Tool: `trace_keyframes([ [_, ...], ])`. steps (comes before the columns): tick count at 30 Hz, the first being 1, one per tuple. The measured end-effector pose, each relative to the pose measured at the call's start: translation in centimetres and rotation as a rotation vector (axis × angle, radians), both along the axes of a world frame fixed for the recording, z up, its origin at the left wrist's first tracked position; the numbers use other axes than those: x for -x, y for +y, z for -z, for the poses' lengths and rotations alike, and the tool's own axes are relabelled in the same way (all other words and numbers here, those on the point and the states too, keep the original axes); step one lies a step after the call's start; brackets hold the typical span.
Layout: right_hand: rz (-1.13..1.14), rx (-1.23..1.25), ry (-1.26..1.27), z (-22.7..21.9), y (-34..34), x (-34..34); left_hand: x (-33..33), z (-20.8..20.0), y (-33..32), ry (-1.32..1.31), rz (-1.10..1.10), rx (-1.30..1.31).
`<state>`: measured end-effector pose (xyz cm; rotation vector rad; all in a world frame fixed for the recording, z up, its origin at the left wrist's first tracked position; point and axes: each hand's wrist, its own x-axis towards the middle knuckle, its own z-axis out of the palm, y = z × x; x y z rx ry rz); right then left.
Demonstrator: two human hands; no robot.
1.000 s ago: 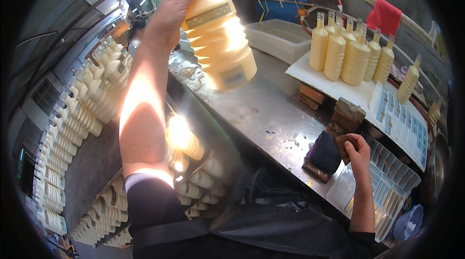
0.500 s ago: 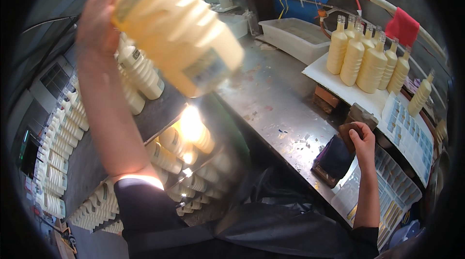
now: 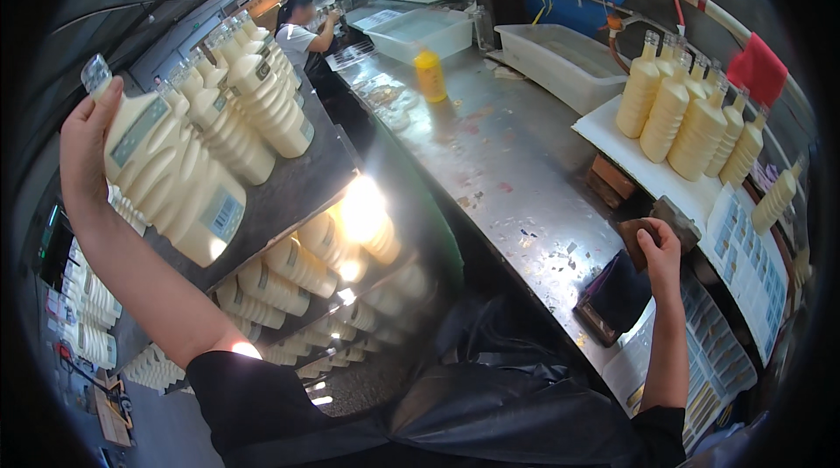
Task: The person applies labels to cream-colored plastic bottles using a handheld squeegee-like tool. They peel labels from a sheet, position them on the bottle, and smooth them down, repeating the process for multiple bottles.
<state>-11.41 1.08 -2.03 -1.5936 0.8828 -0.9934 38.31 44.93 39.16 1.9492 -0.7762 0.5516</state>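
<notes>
My left hand (image 3: pixel 87 140) is closed round the neck of a cream ribbed bottle (image 3: pixel 179 184) with a clear glass-like mouth. The bottle is tilted slightly, its base at the near edge of the dark rack shelf (image 3: pixel 293 197), beside other bottles of the same kind (image 3: pixel 267 101). Bluish decorated labels show on its shoulder and lower side. At the right, my right hand (image 3: pixel 662 249) pinches a flat brown piece (image 3: pixel 632 240), perhaps a scraper. Just below it, on the metal bench, lies a dark cloth-covered block (image 3: pixel 617 293).
Unlabelled cream bottles (image 3: pixel 691 131) stand on a white board at right, near label sheets (image 3: pixel 748 258). On the metal bench (image 3: pixel 490 171) are a yellow bottle (image 3: pixel 430 76) and white tubs (image 3: pixel 560 66). Lower rack tiers hold several bottles. Another person (image 3: pixel 306 35) works farther off.
My left hand has carried the bottle left and down, from in front of my view to the rack shelf. My right hand still holds the brown piece in much the same place.
</notes>
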Motion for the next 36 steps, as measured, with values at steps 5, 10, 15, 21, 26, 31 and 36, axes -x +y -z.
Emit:
trace_keyframes([
  [5, 0.003, 0.005, 0.041, 0.0, -0.3, -0.6, -2.4, 2.4, 3.0, -0.108, -0.412, -0.117],
  [10, -0.015, 0.005, 0.058, 0.3, -0.7, -0.5, -5.2, 4.1, 2.9, -0.126, -0.745, -0.391],
  [15, -0.013, -0.026, 0.043, 1.6, -0.7, 0.0, -7.0, 5.5, 1.6, -0.159, -0.845, -0.403],
  [21, 0.037, -0.043, 0.070, 1.9, 0.4, 1.5, -11.6, 8.1, -0.4, -0.196, -0.899, -0.356],
  [26, 0.081, 0.026, 0.123, 3.3, 0.6, 1.8, -14.4, 8.1, 0.0, -0.207, -0.922, -0.354],
  [31, 0.142, 0.037, 0.195, 2.3, 1.3, 1.6, -16.3, 8.1, -0.1, -0.145, -0.927, -0.453],
  [36, 0.137, -0.004, 0.156, 2.2, 1.6, 1.5, -19.0, 8.7, 0.0, -0.178, -0.936, -0.463],
])
